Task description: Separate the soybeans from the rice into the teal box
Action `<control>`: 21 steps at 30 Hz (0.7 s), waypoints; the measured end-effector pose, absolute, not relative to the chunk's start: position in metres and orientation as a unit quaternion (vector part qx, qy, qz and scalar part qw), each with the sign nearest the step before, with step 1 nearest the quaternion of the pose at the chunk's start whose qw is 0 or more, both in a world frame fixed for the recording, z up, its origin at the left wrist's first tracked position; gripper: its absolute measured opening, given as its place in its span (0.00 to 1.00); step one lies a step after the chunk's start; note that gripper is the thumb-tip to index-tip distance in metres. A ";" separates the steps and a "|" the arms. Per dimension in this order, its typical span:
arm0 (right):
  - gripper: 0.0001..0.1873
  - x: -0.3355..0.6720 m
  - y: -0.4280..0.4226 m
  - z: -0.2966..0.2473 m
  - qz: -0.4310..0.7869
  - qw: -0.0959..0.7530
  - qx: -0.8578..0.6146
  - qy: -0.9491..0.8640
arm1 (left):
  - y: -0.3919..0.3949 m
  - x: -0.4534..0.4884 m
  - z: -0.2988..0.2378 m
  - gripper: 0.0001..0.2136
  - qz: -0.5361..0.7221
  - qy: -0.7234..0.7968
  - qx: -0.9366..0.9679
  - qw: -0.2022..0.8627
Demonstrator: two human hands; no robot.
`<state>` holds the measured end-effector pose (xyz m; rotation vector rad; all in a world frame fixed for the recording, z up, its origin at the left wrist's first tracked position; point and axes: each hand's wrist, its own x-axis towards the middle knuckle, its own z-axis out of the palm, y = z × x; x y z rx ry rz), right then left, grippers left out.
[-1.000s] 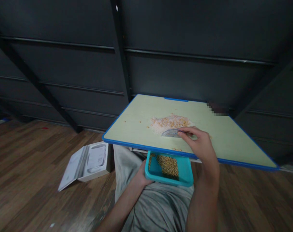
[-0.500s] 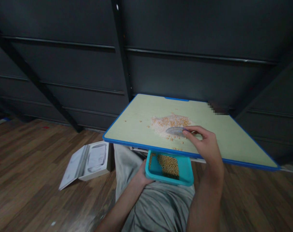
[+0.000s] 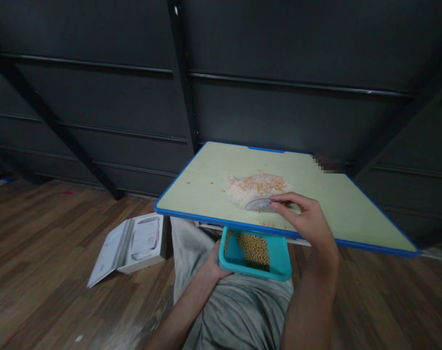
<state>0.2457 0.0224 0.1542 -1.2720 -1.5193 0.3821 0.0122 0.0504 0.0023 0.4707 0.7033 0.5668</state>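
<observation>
In my right hand (image 3: pixel 304 214) is a clear protractor (image 3: pixel 260 204), pinched between thumb and fingers. It stands on edge at the near side of a pile of white rice-like grains (image 3: pixel 238 193) with yellow kernels (image 3: pixel 270 183) mixed in. A few loose kernels lie between the protractor and the near edge of the pale green board (image 3: pixel 333 199). My left hand (image 3: pixel 216 262) grips the left side of a turquoise tub (image 3: pixel 281 257) on my lap, just below the board. Round yellow beans (image 3: pixel 256 249) partly fill the tub.
An open white box (image 3: pixel 144 241) lies on the wooden floor (image 3: pixel 60 228) to the left. Dark panelled metal (image 3: pixel 279 43) rises behind the board. The board has a blue rim (image 3: pixel 374 249). Stray kernels (image 3: pixel 211 183) dot its left side.
My right hand has drawn the protractor slightly toward me and left, from the pile's near part to its front edge. Kernels there have shifted nearer the board's edge. The left hand stays on the tub.
</observation>
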 end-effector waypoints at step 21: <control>0.06 0.244 0.024 0.152 0.160 0.526 -0.537 -0.640 | 0.051 0.013 0.001 0.26 0.270 0.322 0.220 0.880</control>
